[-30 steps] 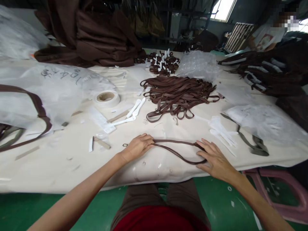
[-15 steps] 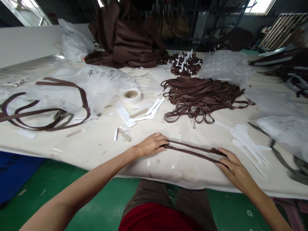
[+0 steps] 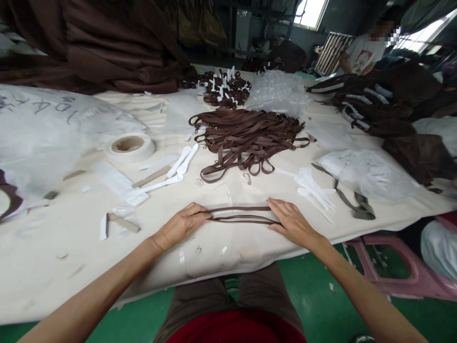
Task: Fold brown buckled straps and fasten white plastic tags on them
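A narrow brown strap [image 3: 243, 208], folded into several parallel lengths, is stretched between my hands above the front of the cloth-covered table. My left hand [image 3: 188, 220] is closed around its left end, thumb against the fingers. At the other end my right hand [image 3: 291, 221] grips the strap, the fingers laid over it and the thumb below; the strap's tip is hidden under the palm. Just beyond my hands lies a pile of similar brown straps [image 3: 246, 136] with small brass-coloured metal fittings.
A white tape roll [image 3: 145, 151] and white strips [image 3: 183, 161] lie to the left. More white strips [image 3: 314, 190] and a plastic bag [image 3: 364, 171] are at right. Brown material [image 3: 121, 43] is heaped at the back left. A person [image 3: 364, 55] is at the far right.
The view has turned to the right, bringing a person and a pink stool into sight. My right hand has come closer to my left, and the strap's lengths between them are shorter.
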The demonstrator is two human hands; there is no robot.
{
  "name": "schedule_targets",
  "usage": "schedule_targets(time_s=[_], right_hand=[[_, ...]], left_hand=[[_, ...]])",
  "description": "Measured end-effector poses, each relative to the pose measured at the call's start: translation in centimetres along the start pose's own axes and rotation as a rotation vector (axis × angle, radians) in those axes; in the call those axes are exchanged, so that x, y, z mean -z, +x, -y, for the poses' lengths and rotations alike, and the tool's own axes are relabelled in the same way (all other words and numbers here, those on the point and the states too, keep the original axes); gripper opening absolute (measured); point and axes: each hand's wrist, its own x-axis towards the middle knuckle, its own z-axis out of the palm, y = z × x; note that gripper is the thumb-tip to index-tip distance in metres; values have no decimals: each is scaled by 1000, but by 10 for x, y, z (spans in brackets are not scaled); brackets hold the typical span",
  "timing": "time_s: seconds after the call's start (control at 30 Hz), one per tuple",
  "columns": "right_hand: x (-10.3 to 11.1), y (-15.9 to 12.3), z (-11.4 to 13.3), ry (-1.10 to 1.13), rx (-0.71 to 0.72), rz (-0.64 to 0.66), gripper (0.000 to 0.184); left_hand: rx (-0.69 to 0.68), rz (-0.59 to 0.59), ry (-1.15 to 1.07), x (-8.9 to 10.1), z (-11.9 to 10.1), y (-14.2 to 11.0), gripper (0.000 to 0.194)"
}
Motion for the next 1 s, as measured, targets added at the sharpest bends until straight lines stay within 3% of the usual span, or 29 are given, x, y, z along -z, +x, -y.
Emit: schedule_targets(time_s=[0.17,0.27,0.37,0.5,0.6,0.77,0.83,1.0], right_hand=[[-4,8,7,-97,115,-27,37],[-2,6,7,-120,239,-22,41],[7,6,3,-114,354,68,45],[23,15,-12,20,374,196,46],[32,27,-21,11,395,207,62],[36,55,-9,-118,674,273,70],[36,67,1,-127,822,324,64],[32,87,10,-108,1094,347,22]], left_hand=[[87,-1,58,-2,-5,1,33],[84,-9,76,-4,-5,1,35],[41,3,95,-6,-3,3,34],[39,26,132,-5,0,5,37],[39,28,124,-5,0,6,38],[26,20,130,-5,0,6,35],[16,43,165,-5,0,6,36],[17,41,167,-7,-2,6,36]])
